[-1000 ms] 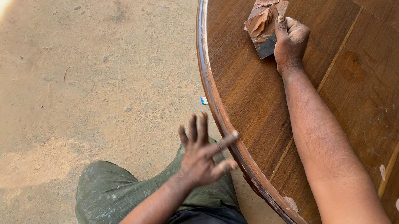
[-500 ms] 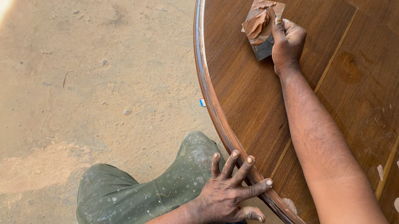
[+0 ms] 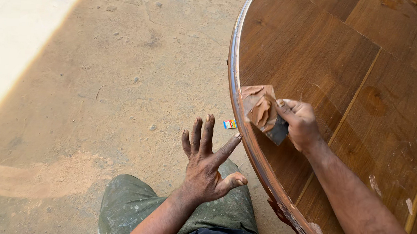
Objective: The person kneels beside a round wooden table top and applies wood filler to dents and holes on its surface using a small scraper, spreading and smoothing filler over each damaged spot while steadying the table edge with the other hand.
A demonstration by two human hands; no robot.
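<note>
Dusty dirt floor (image 3: 99, 75) under a round tabletop (image 3: 348, 83); right hand (image 3: 300, 123) gripped a scraper (image 3: 263, 113) at its left edge, left hand (image 3: 207, 163) splayed empty, off the rim

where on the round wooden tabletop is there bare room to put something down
Bare wood fills the round tabletop beyond the right hand and to its right. It is crowded only near the rim, where that hand presses a putty-smeared scraper. The left hand hangs off the table.
</note>
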